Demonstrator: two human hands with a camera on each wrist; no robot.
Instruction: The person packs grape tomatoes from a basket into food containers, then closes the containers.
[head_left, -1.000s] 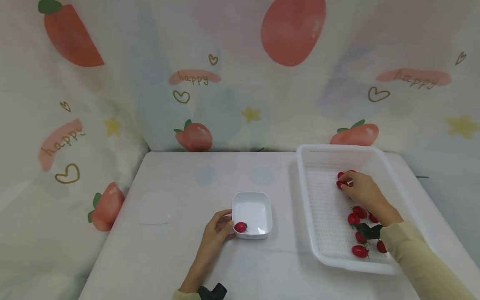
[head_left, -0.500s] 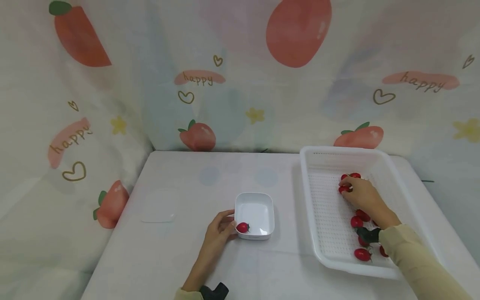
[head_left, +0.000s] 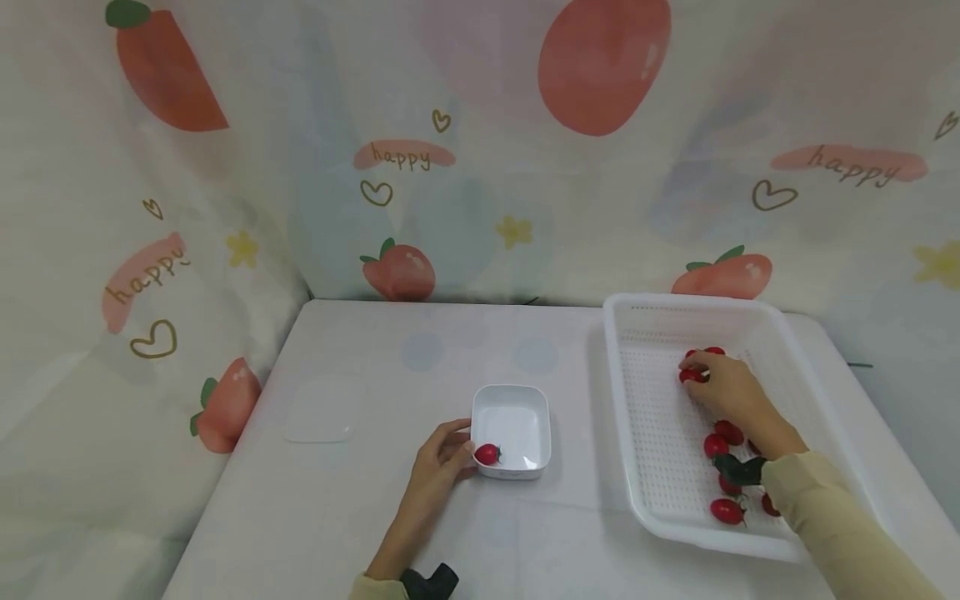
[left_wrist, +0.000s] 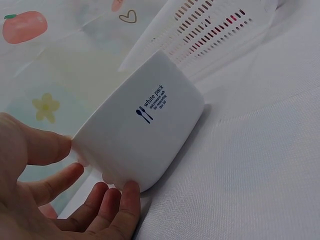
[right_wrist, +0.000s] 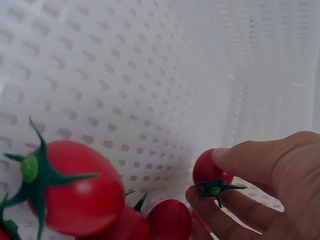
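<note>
In the head view my left hand (head_left: 435,462) steadies a small white square container (head_left: 516,417) by its left side. The left wrist view shows the thumb at the rim and fingertips against the lower wall of this container (left_wrist: 145,130). One red cherry tomato (head_left: 487,454) lies inside, at its near left corner. On the right, my right hand (head_left: 731,392) reaches into a white perforated basket (head_left: 645,467). Thumb and fingers pinch a cherry tomato (right_wrist: 204,167) with a green calyx. More tomatoes (right_wrist: 80,190) lie close by; some are partly hidden behind the hand.
A clear, flat lid-like piece (head_left: 318,412) lies on the white tablecloth (head_left: 405,367) at the left. Several cherry tomatoes (head_left: 727,511) sit in the basket's near part, under the right wrist. A patterned cloth backdrop (head_left: 465,192) rises behind the table.
My right fingers have closed around a tomato in the basket and shifted slightly. The left hand stays at the container. The head view has turned a little, shifting the scene rightward.
</note>
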